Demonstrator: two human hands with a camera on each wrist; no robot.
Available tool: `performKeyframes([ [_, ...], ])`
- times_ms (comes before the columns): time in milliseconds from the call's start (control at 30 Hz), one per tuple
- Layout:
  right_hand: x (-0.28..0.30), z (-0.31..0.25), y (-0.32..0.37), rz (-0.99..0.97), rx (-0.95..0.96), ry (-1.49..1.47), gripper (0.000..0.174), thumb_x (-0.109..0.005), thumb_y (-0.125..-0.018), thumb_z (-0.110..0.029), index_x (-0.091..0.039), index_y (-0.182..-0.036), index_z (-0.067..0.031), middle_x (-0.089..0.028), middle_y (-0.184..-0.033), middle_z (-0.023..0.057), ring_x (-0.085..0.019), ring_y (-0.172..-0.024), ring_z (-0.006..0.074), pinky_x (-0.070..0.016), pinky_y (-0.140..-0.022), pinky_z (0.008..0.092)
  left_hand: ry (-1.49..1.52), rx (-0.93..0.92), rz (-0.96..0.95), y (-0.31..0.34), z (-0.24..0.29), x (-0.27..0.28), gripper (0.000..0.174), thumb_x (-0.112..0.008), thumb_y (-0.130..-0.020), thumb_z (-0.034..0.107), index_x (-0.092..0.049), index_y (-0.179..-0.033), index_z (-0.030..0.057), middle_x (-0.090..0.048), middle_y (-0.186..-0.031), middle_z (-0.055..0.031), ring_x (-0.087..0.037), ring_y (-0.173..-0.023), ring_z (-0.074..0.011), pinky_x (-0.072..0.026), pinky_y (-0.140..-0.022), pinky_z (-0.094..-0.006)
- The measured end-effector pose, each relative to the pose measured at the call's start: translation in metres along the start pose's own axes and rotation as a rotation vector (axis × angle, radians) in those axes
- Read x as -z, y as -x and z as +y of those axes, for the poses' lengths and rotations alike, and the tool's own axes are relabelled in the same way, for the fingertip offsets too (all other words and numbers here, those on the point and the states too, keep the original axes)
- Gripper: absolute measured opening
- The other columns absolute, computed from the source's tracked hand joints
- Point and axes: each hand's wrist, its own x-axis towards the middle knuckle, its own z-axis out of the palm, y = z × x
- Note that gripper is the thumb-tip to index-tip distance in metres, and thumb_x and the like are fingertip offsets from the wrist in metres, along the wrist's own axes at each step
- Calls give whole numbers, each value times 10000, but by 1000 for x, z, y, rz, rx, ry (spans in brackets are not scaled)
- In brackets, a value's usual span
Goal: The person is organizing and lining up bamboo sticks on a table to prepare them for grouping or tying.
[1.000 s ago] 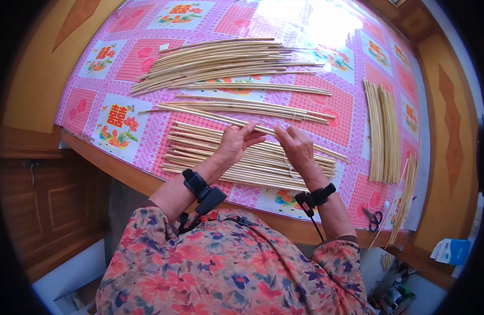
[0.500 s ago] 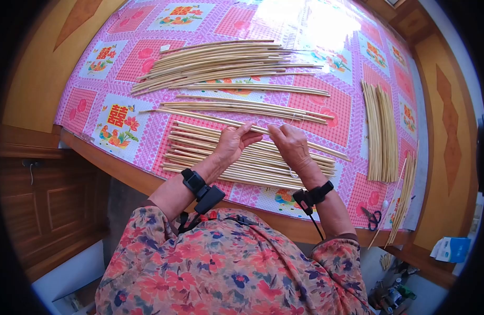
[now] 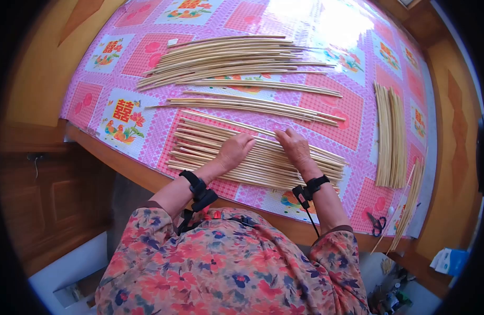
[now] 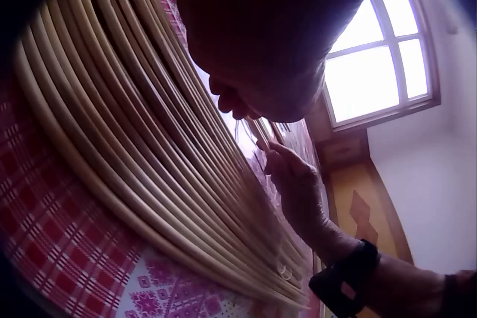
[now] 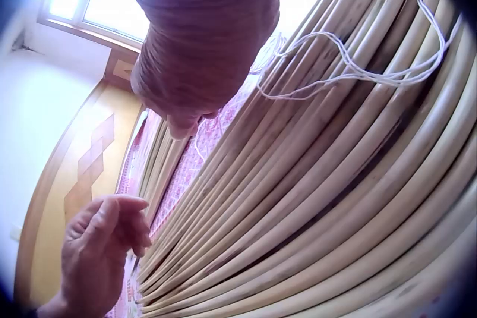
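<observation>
Pale slender sticks lie side by side in a row [image 3: 210, 152] before the person, the topmost stick [image 3: 226, 122] along its far edge. The left hand [image 3: 235, 151] is over the row, left of the middle; the right wrist view shows its fingers [image 5: 134, 221] loosely bent with nothing between them. At the far edge, right of the middle, the right hand [image 3: 295, 148] pinches thin white string, its fingertips close to the topmost stick. More white string [image 5: 358, 72] loops across the sticks in the right wrist view.
Behind the row lie a few sticks [image 3: 252, 106] and a larger spread of sticks [image 3: 226, 59]. Bundled sticks [image 3: 390, 136] stand at the right, with thinner sticks [image 3: 410, 202] and scissors [image 3: 377, 224] near the table's right corner. A patterned pink cloth [image 3: 123, 118] covers the table.
The stick that both hands held above the row now lies along its far edge. The left hand has let go of it and drawn back slightly toward the body.
</observation>
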Motion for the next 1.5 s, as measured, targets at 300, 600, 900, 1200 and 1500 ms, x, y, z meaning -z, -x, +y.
performKeyframes([
  [300, -14, 6, 8, -47, -11, 17, 156, -581, -783, -217, -566, -925, -156, -476, -669, 52, -539, -593, 235, -439, -506, 355, -789, -538, 46, -1, -20, -11, 577, -519, -822, 320, -316, -1311, 88, -232, -1394, -134, -192, -1306, -283, -124, -1051, -489],
  [600, -13, 12, 10, -52, 21, -9, 150, -571, -775, -184, -562, -918, -142, -488, -678, 59, -547, -618, 234, -441, -525, 353, -829, -496, -7, -3, -19, -13, 611, -492, -809, 355, -313, -1307, 49, -224, -1400, -148, -164, -1317, -279, -57, -1074, -445],
  [900, -10, 12, 12, -40, -4, 19, 153, -574, -761, -185, -558, -909, -151, -487, -681, 48, -550, -636, 215, -456, -533, 337, -834, -444, -2, -3, -18, -12, 609, -496, -800, 334, -313, -1307, 50, -255, -1387, -149, -184, -1310, -282, -55, -1076, -443],
  [1200, -6, 8, 9, -13, 12, -23, 97, -550, -766, -186, -525, -841, -129, -480, -680, 58, -554, -647, 229, -470, -536, 344, -850, -455, -37, -12, -18, -21, 610, -497, -808, 325, -301, -1321, 61, -242, -1398, -134, -151, -1322, -268, -50, -1072, -450],
  [1500, -6, 8, 11, -24, -9, 1, 128, -563, -759, -207, -528, -858, -133, -489, -697, 54, -567, -685, 221, -476, -551, 333, -853, -423, -18, -3, -18, -14, 627, -522, -794, 316, -297, -1323, 65, -224, -1405, -132, -145, -1324, -270, -39, -1071, -458],
])
